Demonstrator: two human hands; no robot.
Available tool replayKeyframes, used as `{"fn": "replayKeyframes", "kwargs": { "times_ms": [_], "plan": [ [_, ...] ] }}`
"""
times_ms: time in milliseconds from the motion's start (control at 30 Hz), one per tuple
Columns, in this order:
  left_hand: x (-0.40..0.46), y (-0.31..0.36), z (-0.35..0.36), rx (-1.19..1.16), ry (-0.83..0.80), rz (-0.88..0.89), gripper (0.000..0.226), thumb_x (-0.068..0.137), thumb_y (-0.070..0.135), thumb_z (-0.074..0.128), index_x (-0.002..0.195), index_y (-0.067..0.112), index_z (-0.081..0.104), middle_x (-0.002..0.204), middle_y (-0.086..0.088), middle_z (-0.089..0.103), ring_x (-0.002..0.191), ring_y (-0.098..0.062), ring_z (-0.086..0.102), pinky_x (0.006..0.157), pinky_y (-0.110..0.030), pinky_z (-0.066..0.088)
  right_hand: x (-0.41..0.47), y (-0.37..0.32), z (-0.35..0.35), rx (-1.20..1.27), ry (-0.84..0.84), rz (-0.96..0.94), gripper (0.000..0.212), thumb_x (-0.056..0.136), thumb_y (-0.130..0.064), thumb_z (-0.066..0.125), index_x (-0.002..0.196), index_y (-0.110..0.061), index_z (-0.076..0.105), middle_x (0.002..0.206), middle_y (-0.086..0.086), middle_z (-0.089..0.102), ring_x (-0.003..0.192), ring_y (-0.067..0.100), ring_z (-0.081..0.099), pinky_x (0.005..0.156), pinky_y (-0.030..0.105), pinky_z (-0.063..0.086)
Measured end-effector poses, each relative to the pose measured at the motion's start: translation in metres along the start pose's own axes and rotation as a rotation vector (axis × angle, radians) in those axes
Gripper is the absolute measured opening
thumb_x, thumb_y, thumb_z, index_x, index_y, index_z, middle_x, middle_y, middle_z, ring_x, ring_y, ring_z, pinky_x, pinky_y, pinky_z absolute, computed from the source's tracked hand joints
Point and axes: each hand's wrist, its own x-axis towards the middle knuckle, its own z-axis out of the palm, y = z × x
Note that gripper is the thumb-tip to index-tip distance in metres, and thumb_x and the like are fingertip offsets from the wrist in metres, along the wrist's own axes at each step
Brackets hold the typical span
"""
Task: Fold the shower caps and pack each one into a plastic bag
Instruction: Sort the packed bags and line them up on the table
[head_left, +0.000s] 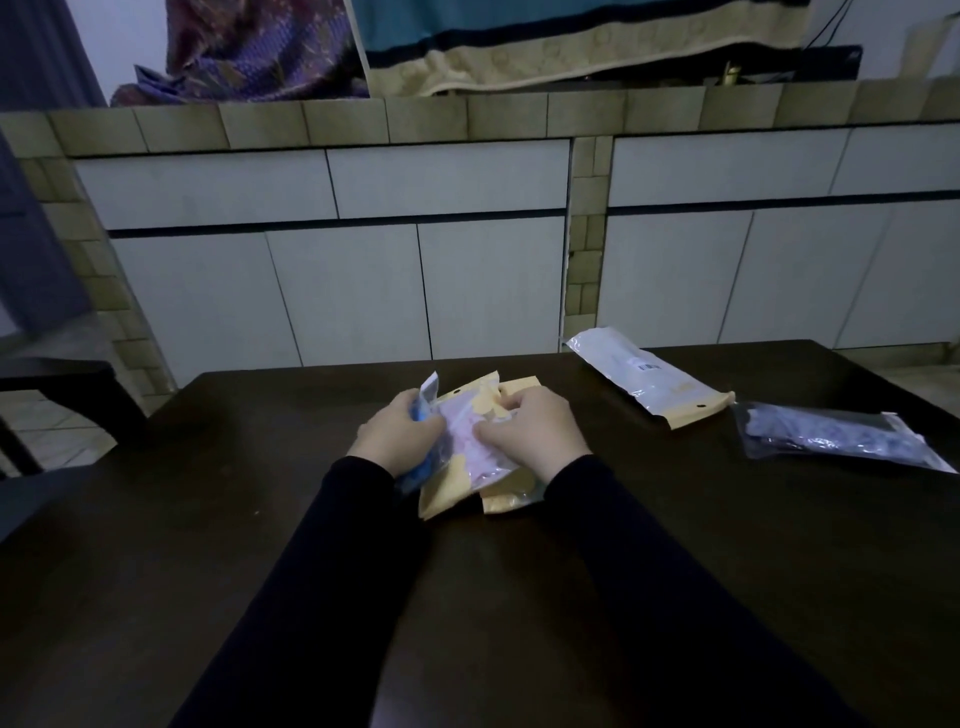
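Table (208, 519), dark wood, carries everything. Two packed bags sit well apart at right, likely parked as done: white bag (644, 379), clear bag (831, 436) with dark cap. Centre stack of plastic bags (467, 457) under both hands. Left hand (400, 436) curls round a blue cap (418, 415), keeping it bunched. Right hand (524, 431) pinches the top bag, probably steadying it.

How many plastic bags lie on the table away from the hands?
2: a white bag with a tan end at the far right, and a clear bag with dark contents at the right edge. The handheld stack may hide more.
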Motion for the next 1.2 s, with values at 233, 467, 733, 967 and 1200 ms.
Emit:
{"fn": "replayKeyframes", "kwargs": {
  "times_ms": [233,467,733,967,1200],
  "plan": [
    [0.006,-0.007,0.003,0.129,-0.03,-0.001,0.043,0.087,0.042,0.044,0.13,0.034,0.043,0.139,-0.009,0.049,0.126,-0.036,0.043,0.102,-0.046,0.041,-0.002,-0.002,0.012,-0.271,0.082,-0.092,0.046,0.089,-0.038,0.06,0.12,-0.004,0.06,0.118,0.012,0.059,0.116,0.026,0.052,0.088,0.029,0.045],
    [-0.011,0.012,0.003,0.234,0.193,0.141,0.054,0.093,0.046,0.049,0.143,0.03,0.039,0.157,0.001,0.025,0.142,-0.026,0.022,0.112,-0.047,0.018,-0.005,0.001,-0.015,-0.177,0.118,-0.11,0.039,0.088,-0.035,0.063,0.112,-0.004,0.067,0.109,0.009,0.065,0.103,0.021,0.06,0.083,0.029,0.048],
    [-0.031,0.067,0.048,-0.122,0.281,0.44,0.03,0.089,0.029,0.061,0.119,0.025,0.063,0.12,0.009,0.06,0.114,-0.009,0.051,0.1,-0.029,0.041,0.004,0.041,-0.072,-0.018,0.148,0.013,0.035,0.088,-0.036,0.065,0.117,-0.017,0.065,0.116,-0.003,0.065,0.101,0.011,0.056,0.084,0.023,0.042],
    [-0.004,0.152,0.115,-0.572,-0.035,0.153,0.044,0.089,0.023,0.058,0.132,0.018,0.051,0.126,-0.004,0.057,0.108,-0.017,0.056,0.09,-0.03,0.049,0.037,0.085,-0.109,-0.134,0.356,0.091,0.025,0.092,-0.03,0.057,0.109,-0.018,0.069,0.111,0.005,0.065,0.098,0.019,0.055,0.081,0.028,0.04],
    [0.043,0.175,0.168,-0.756,-0.042,-0.055,0.052,0.092,0.014,0.055,0.14,0.024,0.038,0.136,-0.01,0.047,0.115,-0.025,0.051,0.089,-0.031,0.046,0.081,0.121,-0.134,-0.283,0.428,0.034,0.032,0.087,-0.036,0.058,0.114,-0.022,0.067,0.116,0.003,0.062,0.107,0.024,0.054,0.092,0.038,0.047]
  ]
}}
